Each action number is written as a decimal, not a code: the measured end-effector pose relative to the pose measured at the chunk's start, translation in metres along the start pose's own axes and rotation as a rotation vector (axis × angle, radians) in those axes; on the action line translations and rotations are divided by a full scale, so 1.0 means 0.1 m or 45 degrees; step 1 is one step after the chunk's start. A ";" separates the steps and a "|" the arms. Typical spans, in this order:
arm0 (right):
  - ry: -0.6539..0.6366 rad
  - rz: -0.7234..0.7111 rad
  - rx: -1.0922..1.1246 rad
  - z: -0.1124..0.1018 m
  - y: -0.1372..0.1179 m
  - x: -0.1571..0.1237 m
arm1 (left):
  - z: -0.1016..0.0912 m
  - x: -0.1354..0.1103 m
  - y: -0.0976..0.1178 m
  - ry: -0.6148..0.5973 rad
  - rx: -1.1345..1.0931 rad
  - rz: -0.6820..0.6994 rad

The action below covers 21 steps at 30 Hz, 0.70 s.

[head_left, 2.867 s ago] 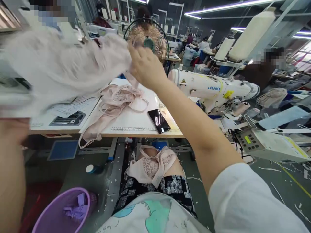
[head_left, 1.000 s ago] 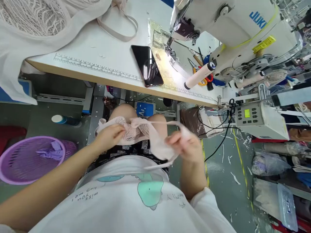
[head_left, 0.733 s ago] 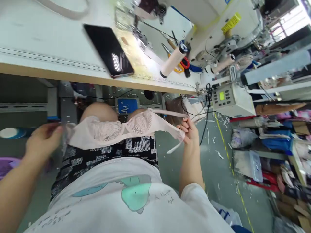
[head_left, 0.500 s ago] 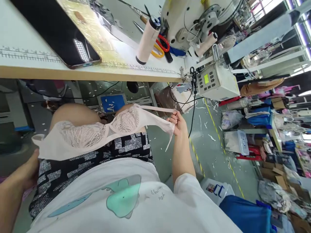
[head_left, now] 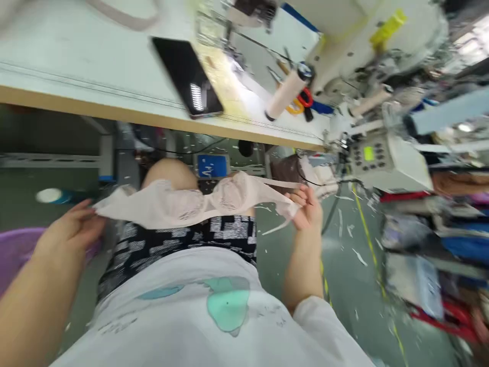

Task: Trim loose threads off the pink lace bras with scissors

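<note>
A pale pink lace bra [head_left: 183, 205] is stretched sideways over my lap, its cups side by side near the middle. My left hand [head_left: 82, 224] grips the end of its left band, fingers closed on the fabric. At the other end, my right hand [head_left: 305, 204] pinches the right band together with a thin strap. A loose strip of the bra dangles below the right hand. Motion blurs the picture somewhat, so the fingertips are not sharp.
Ahead runs a white table edge [head_left: 153, 113] carrying a phone [head_left: 187, 76], a thread cone [head_left: 286, 94], scissors [head_left: 301, 99] and a sewing machine [head_left: 367, 41]. A control box [head_left: 389, 155] hangs at right. A purple basin [head_left: 19, 250] stands at left.
My view has swung left. My left hand has come up into sight at the left band end, and the bra is now pulled straighter between both hands.
</note>
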State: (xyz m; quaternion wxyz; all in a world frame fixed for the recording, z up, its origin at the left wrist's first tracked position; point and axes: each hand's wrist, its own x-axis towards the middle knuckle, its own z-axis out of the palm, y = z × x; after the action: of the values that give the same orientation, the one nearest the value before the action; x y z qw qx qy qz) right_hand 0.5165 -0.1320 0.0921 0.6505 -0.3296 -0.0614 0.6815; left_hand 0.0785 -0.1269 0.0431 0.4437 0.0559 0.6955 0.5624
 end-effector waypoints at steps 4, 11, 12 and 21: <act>0.023 -0.098 -0.162 0.09 -0.01 -0.19 | -0.34 -0.14 0.14 0.016 -0.204 0.197; 0.186 -0.182 -0.180 0.31 -0.02 -0.39 | -0.71 -0.49 0.34 -0.106 -0.178 0.684; 0.197 -0.187 -0.173 0.34 -0.01 -0.43 | -0.73 -0.56 0.37 -0.144 -0.101 0.709; 0.339 -0.318 -0.216 0.40 0.10 -0.69 | -0.95 -0.88 0.83 0.020 1.649 0.891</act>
State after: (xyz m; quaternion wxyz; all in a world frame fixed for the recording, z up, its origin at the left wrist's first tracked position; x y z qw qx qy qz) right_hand 0.4821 -0.1838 0.1436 0.7022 -0.4601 -0.0724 0.5385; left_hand 0.0315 -0.2173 0.1586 0.1113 0.5216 0.8328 0.1480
